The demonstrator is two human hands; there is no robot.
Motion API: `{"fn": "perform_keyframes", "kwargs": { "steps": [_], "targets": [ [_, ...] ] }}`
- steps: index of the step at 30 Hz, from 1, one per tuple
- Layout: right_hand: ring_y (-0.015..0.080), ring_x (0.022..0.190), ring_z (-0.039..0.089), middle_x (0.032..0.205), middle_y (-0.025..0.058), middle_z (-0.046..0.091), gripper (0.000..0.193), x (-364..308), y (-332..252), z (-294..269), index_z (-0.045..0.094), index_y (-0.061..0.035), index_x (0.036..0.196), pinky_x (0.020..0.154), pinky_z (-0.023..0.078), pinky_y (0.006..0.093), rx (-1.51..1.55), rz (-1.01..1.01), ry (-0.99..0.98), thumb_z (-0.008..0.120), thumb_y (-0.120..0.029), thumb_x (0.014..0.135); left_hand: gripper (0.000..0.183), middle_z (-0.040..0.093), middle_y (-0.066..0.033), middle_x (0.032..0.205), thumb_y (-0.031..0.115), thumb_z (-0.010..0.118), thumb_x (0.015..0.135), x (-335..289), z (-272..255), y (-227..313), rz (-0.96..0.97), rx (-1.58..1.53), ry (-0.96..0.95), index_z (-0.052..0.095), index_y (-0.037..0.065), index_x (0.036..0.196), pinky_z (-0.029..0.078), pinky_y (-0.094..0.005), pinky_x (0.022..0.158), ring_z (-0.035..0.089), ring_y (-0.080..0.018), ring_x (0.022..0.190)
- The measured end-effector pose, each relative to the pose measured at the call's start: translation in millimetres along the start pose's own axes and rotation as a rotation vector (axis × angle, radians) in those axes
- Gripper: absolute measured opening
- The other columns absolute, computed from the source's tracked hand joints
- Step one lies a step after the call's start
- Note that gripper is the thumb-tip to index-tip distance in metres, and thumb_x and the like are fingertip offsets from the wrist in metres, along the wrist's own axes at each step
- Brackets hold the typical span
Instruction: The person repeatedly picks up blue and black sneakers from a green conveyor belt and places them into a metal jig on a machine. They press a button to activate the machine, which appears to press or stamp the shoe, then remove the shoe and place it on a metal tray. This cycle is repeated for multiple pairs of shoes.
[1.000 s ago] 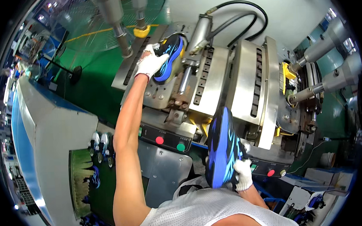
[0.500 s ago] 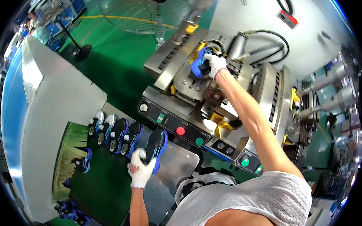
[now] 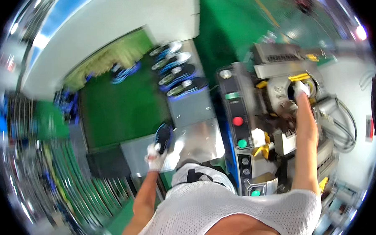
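Observation:
My left hand (image 3: 155,157), in a white glove, is closed on the heel end of a black shoe (image 3: 163,136) with a blue edge. The shoe is at the near side of the green conveyor belt, by a metal shelf. My right arm reaches far out to the right, and my gloved right hand (image 3: 301,89) is at the metal machine (image 3: 278,92), beside a yellow part. A dark shape shows next to that hand; blur hides its fingers and whether they hold anything.
Several black and blue shoes (image 3: 187,86) stand in a row along the belt's right side. Another shoe (image 3: 125,73) lies on the green belt (image 3: 120,112) near a fringed curtain (image 3: 110,56). A control panel (image 3: 236,111) with a red button runs along the machine's front.
The view has swung left toward the belt. My left hand has brought its shoe off the row's near end and closer to me. The blue shoe by my right hand no longer shows clearly.

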State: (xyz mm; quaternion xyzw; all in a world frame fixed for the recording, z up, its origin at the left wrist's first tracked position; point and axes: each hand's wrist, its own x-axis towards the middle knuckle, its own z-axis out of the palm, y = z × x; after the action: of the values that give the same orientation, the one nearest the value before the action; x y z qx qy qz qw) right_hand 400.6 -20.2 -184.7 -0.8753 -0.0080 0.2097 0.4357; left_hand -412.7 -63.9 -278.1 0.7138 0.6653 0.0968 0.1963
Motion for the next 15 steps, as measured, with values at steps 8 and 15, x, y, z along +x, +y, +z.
{"fn": "perform_keyframes", "kwargs": {
  "steps": [8,15],
  "targets": [
    [0.0325,0.124,0.058,0.140,0.0221,0.057,0.069,-236.7,-43.8,-13.0,0.044,0.0060,0.144,0.108,0.045,0.0371,-0.256,-0.783,0.259,0.068,-0.036,0.094,0.070,0.060,-0.0189,0.126,0.043,0.075,0.079,8.9,12.7,-7.1,0.021,-0.196,-0.039,0.051,0.007,0.134,0.047,-0.0480,0.098,0.057,-0.0401,0.118],
    [0.0437,0.153,0.018,0.165,0.0271,0.021,0.101,-433.3,167.9,72.5,0.024,0.0047,0.158,0.123,0.017,0.0539,-1.633,-0.762,0.134,0.069,-0.046,0.083,0.087,0.045,-0.0236,0.142,0.048,0.076,0.080,29.2,-27.3,-4.7,0.128,-0.338,-0.385,0.040,0.002,0.144,0.039,-0.0531,0.109,0.045,-0.0459,0.130]
  ]
}}
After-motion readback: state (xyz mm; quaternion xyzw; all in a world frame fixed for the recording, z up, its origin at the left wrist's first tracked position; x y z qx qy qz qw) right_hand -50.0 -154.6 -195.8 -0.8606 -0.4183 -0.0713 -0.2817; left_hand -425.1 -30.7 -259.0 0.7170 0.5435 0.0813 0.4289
